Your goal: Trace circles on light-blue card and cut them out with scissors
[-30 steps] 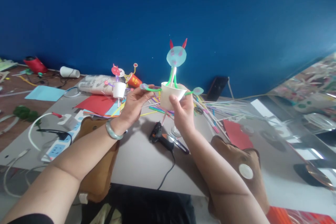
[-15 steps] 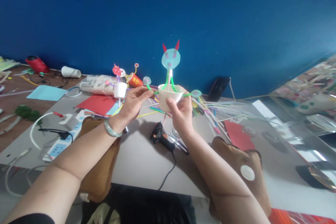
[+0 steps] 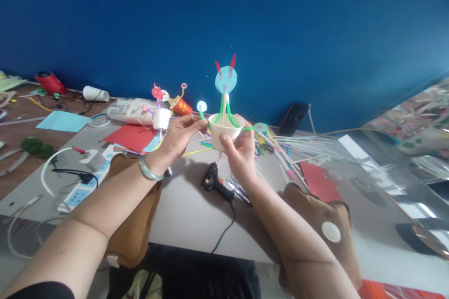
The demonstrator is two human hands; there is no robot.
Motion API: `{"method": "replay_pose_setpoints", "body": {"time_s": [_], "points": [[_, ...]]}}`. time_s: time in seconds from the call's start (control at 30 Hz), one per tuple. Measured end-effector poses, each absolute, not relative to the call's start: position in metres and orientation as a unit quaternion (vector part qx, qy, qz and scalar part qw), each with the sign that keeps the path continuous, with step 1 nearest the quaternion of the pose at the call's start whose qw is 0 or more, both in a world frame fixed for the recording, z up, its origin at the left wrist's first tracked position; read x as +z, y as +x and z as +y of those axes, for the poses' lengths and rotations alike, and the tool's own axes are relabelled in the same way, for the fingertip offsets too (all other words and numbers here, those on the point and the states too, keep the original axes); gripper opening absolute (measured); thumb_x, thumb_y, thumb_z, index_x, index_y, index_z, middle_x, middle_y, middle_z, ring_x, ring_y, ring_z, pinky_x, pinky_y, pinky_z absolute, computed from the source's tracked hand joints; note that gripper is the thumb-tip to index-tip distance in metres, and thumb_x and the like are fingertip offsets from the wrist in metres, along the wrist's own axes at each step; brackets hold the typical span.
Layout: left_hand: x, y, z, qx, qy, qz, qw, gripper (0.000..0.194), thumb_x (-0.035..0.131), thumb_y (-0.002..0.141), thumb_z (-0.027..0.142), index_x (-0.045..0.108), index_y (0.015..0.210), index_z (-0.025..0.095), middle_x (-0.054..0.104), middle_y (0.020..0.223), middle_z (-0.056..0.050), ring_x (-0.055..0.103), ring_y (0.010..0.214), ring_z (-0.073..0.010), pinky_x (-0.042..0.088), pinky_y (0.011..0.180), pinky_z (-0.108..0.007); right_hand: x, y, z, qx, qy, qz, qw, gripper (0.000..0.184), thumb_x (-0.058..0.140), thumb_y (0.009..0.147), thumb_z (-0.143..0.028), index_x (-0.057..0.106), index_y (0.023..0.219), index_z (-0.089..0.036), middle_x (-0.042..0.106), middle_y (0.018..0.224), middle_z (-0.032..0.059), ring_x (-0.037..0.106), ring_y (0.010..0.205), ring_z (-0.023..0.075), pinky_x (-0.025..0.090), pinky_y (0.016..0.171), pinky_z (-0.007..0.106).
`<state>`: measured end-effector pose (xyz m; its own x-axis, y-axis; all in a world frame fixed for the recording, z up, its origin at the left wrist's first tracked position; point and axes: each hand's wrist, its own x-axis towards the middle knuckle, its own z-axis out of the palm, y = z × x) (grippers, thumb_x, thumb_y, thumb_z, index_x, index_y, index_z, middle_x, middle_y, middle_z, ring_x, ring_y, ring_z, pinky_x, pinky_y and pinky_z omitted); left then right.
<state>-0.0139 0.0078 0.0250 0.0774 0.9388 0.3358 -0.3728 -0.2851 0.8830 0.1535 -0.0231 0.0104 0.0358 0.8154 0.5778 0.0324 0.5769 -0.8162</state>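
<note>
My right hand [image 3: 242, 152] grips a white paper cup [image 3: 224, 136] and holds it upright above the table. From the cup rises a pale stick with a light-blue paper disc head [image 3: 226, 80] topped by two red pointed horns. Green pipe cleaners [image 3: 229, 111] bend out of the cup to both sides, each ending in a small pale-blue disc. My left hand [image 3: 184, 134] pinches the left green pipe cleaner just beside the cup rim. Below lies a black hot glue gun [image 3: 214, 183] with its cord, close to a pair of scissors [image 3: 239, 190].
Similar cup figures, one white [image 3: 162, 118] and one orange [image 3: 181, 105], stand or lean at the back left. Red paper [image 3: 130, 137], a power strip [image 3: 82, 189] and two brown pouches [image 3: 315, 224] lie around. Pipe cleaners and sticks [image 3: 301, 144] spread to the right.
The cup figure has shifted slightly left and turned a little. Its left disc has tipped to a more upright, narrower view near my left fingers.
</note>
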Motion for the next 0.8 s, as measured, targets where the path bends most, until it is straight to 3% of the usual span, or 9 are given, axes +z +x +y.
{"method": "replay_pose_setpoints", "body": {"time_s": [0.37,0.57,0.8], "points": [[0.0292,-0.0098,0.0066,0.610,0.435,0.268,0.605,0.033,0.092,0.060,0.041,0.071,0.069,0.016,0.070,0.066,0.000,0.063,0.064,-0.0114,0.051,0.072,-0.029,0.0119,0.1515,-0.0230,0.294,-0.334,-0.635,0.631,0.067,0.070,0.086,-0.051,0.041,0.143,-0.030,0.059,0.135,0.0102,0.062,0.115,0.0255,0.054,0.098,0.043],[0.0298,-0.0137,0.0095,0.534,0.413,0.237,0.699,0.034,0.090,0.065,0.041,0.071,0.074,0.014,0.072,0.081,-0.004,0.067,0.078,-0.0150,0.053,0.083,-0.034,0.0144,0.1512,-0.0267,0.301,-0.343,-0.638,0.621,0.068,0.069,0.086,-0.054,0.040,0.143,-0.031,0.058,0.135,0.0108,0.059,0.121,0.0277,0.051,0.103,0.045],[0.0277,-0.0140,0.0113,0.535,0.388,0.227,0.715,0.031,0.088,0.068,0.035,0.070,0.083,0.015,0.070,0.081,-0.001,0.065,0.074,-0.0115,0.052,0.078,-0.029,0.0160,0.1512,-0.0274,0.303,-0.343,-0.634,0.623,0.066,0.068,0.087,-0.056,0.041,0.142,-0.032,0.059,0.134,0.0104,0.059,0.121,0.0276,0.050,0.105,0.047]]}}
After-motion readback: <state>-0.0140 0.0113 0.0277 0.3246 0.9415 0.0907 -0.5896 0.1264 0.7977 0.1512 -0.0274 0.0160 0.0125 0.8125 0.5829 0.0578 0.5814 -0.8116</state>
